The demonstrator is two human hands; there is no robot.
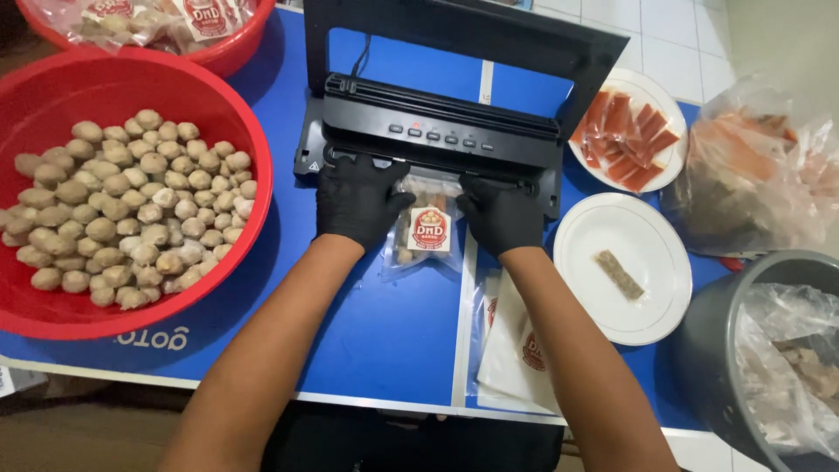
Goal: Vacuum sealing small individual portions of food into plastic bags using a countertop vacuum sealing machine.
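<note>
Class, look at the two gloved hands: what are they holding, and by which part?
Left hand and right hand hold a clear filled pouch by its top corners, at the mouth of the black sealer.

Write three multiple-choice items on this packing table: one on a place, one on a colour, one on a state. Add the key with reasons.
1. Where does the big red basin of meatballs stand?
A. left of the sealer
B. right of the sealer
C. on the floor

2. What colour are the gloves?
A. white
B. black
C. blue

3. How is the sealer's lid?
A. shut
B. taken off
C. raised

Key: 1 A, the basin sits left of the black sealer. 2 B, the left hand and right hand wear black gloves, pressing a clear pouch at the sealer's mouth. 3 C, the lid stands up behind the button row.
</note>
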